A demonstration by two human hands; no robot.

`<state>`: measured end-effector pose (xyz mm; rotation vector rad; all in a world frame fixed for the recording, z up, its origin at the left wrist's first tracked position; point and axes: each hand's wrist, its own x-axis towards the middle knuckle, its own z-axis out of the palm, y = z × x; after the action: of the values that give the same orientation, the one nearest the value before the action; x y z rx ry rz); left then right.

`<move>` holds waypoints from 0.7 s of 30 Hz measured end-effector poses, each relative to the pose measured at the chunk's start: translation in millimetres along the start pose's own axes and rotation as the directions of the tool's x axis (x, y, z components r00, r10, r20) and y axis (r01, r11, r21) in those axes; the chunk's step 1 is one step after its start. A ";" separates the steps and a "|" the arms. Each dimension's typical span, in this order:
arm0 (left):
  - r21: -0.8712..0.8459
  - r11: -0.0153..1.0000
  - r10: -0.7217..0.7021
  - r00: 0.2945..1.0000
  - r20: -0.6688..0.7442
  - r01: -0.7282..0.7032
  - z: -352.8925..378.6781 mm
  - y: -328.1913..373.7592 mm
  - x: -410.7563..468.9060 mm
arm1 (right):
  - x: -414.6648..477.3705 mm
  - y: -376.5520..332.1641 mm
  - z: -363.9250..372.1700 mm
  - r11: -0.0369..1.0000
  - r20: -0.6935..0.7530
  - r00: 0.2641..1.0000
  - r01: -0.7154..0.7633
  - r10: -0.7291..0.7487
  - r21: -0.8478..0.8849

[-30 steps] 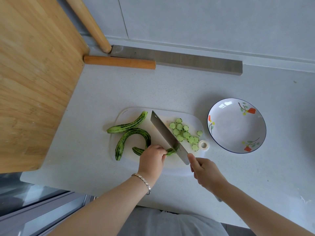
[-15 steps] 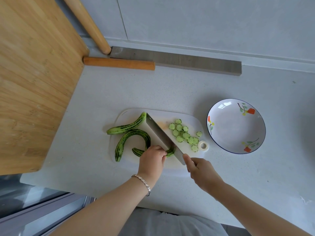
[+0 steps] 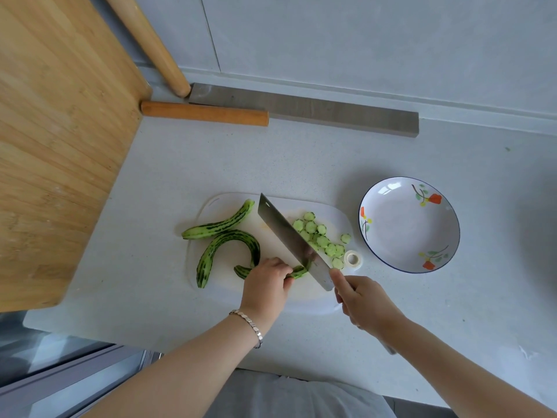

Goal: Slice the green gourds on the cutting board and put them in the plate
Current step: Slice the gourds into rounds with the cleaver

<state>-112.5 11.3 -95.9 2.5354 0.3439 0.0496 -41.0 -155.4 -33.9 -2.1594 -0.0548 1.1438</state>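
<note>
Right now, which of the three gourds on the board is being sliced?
The nearest gourd, gripped by the left hand with the cleaver across it; the straight gourd and arched gourd lie unheld further left.

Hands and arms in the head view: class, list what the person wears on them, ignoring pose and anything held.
No sleeves or gloves show. The left hand has a silver link bracelet at its wrist; the right hand wears nothing visible. No rings show.

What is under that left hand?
A green gourd: its ends stick out either side of the left hand. The middle is covered, as is the board beneath.
</note>
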 end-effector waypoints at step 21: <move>0.069 0.998 0.002 1.000 0.028 -0.004 -2.0 4.1 -2.4 | -8.2 4.2 -5.1 0.999 0.006 1.000 -0.022 0.023 -0.028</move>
<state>-114.0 8.4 -91.9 2.6018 0.3362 0.0034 -43.4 -164.2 -28.5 -2.1862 -0.0494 1.1686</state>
